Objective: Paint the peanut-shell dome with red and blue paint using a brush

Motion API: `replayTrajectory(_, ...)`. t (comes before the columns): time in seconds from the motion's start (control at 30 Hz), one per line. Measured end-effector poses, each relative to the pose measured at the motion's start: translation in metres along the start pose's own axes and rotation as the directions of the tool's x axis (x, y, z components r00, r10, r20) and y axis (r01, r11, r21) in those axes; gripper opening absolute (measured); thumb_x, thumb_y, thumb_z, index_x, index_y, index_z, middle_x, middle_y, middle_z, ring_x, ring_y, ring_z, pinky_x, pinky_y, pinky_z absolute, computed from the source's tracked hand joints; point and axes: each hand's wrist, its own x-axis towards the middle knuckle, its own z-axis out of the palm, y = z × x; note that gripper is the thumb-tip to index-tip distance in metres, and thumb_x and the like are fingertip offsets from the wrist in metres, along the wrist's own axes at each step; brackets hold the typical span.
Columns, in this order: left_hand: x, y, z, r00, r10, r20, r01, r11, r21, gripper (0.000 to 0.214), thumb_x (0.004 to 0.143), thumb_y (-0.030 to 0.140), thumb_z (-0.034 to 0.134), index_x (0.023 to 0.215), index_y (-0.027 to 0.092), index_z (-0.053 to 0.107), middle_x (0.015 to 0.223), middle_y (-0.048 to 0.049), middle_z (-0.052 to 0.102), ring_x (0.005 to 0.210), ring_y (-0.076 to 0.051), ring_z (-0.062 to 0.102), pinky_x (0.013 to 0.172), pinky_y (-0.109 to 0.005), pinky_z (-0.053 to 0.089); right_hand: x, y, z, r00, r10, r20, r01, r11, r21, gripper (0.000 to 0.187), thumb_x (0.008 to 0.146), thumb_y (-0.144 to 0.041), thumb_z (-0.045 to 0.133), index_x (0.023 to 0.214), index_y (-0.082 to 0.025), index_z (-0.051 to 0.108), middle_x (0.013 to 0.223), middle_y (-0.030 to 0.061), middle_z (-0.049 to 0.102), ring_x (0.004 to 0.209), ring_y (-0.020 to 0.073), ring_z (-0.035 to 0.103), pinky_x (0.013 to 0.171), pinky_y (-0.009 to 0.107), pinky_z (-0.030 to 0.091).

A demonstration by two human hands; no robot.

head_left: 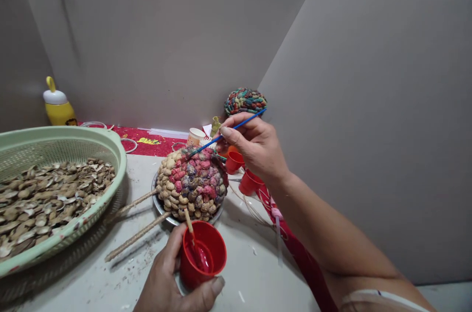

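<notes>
My left hand is wrapped round a red cup near the front of the table. Red paint shows inside, and a wooden stick leans in the cup. My right hand pinches a blue paintbrush over a dome covered in peanut shells. The brush tip meets the dome's upper side, though I cannot tell if it touches. Part of the dome is painted pink, red and purple; its left and lower shells are plain tan. The dome rests in a metal dish, and two twine-wrapped sticks extend left from it.
A green plastic basket of empty shells stands at left, with a yellow bottle behind. Further red cups and a paper cup stand beyond the dome. A multicoloured shell-covered ball sits by the grey wall.
</notes>
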Motion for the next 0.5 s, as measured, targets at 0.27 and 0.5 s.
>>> replayTrajectory(0.27,0.0006,0.0004,0.0008,1.0,0.011,0.014,-0.011,1.0,-0.021,0.068,0.065,0.035,0.075,0.128,0.017,0.059,0.124,-0.0126,0.075,0.107,-0.026,0.073,0.091,-0.032,0.059,0.0052,0.0067,0.0023,0.998,0.04,0.043,-0.043,0.996,0.075,0.033,0.078,-0.044,0.083,0.086,-0.017,0.065,0.066,-0.0033,0.07,0.054,0.008,0.066,0.051,0.019,0.056)
replayTrajectory(0.5,0.0006,-0.0078,0.0015,1.0,0.005,-0.019,-0.006,0.999,-0.043,0.072,0.062,0.035,0.079,0.13,0.018,0.058,0.124,-0.0133,0.075,0.107,-0.028,0.073,0.09,-0.033,0.06,0.0064,0.006,-0.0005,0.999,0.03,0.027,-0.034,0.991,0.129,0.031,0.078,-0.04,0.084,0.086,-0.017,0.065,0.069,-0.0029,0.072,0.055,0.0083,0.068,0.055,0.019,0.058)
